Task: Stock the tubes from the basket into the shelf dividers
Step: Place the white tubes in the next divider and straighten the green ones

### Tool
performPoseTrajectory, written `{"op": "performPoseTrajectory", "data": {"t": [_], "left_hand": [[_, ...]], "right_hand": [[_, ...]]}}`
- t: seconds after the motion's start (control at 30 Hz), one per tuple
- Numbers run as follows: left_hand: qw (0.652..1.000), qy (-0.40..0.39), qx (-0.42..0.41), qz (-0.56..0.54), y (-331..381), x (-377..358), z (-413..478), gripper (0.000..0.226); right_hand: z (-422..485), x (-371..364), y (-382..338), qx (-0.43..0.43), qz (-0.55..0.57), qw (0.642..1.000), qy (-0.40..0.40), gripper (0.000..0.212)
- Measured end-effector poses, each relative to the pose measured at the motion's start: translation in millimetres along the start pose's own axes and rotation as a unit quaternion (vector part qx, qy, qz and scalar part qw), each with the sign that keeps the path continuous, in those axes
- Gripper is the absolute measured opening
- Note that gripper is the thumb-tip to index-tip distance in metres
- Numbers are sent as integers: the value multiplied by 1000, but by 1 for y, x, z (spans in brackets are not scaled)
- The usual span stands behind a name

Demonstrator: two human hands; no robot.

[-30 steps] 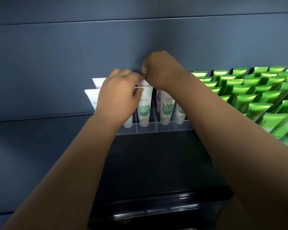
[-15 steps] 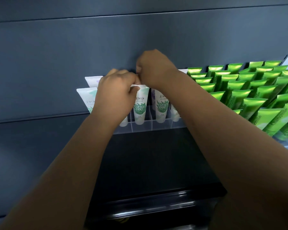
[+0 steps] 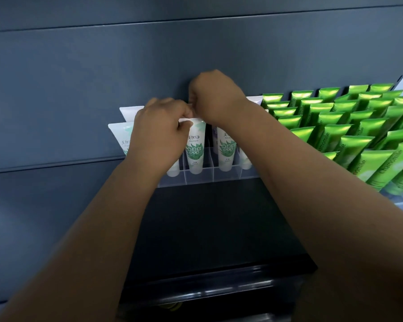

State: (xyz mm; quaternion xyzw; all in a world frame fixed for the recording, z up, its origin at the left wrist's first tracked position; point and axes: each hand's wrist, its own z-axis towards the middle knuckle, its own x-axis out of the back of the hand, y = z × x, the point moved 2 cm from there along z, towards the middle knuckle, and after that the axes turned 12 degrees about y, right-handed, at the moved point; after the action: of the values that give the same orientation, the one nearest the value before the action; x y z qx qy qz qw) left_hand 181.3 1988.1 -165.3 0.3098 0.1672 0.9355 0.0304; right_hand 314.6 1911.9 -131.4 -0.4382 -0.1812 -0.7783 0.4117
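Reaching up to the shelf, both forearms stretch forward. The left hand [image 3: 158, 133] is knuckles-up, its thumb and curled fingers pinching the flat top edge of a white tube [image 3: 196, 149], which stands cap-down in the clear dividers [image 3: 226, 176]. The right hand [image 3: 215, 98] sits just behind and above, fingers curled down into the back row; whether it grips anything is hidden. Green tubes [image 3: 335, 126] fill the rows on the right.

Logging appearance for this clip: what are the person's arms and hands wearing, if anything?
Nothing visible. The left hand and right hand are ungloved, with no rings showing. The left arm and right arm are bare to the frame edge: no sleeves, watch or wristbands.
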Motion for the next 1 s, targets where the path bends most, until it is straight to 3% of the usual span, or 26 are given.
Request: {"op": "performPoseTrajectory", "data": {"t": [0.23, 0.73, 1.0], "left_hand": [[1000, -5, 6, 1, -2, -1, 0, 11], [1000, 0, -1, -12, 3, -1, -1, 9], [998, 46, -35, -33, 23, -12, 3, 19]], "right_hand": [[-3, 4, 2, -10, 10, 1000, -1, 26], [-7, 12, 4, -25, 76, 997, -16, 18], [-1, 43, 31, -23, 83, 996, 15, 31]]}}
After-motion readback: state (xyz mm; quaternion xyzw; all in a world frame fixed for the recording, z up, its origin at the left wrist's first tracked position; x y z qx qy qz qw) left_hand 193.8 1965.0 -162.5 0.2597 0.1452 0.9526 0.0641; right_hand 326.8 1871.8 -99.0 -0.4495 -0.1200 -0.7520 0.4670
